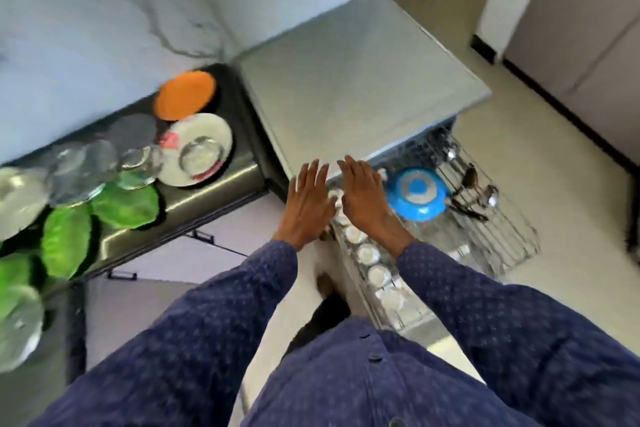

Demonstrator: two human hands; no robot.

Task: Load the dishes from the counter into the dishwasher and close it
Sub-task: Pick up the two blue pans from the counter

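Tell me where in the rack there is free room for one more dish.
Bare wire shows in the rack in front of the blue bowl, beside the spoons. The row of white cups along its left side is crowded; both hands hover there.

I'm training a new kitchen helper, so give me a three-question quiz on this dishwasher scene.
1. True or false: both hands hold a dish.
2. What colour is the bowl lying upside down in the pulled-out rack? A) orange B) blue C) green
3. Fill in: the green plates sit on the ____.

Key:
1. False: the left hand and right hand are open and empty, fingers straight, above the rack.
2. B: the blue bowl.
3. Counter, where the green plates sit to the person's left, along with an orange plate and a white plate.
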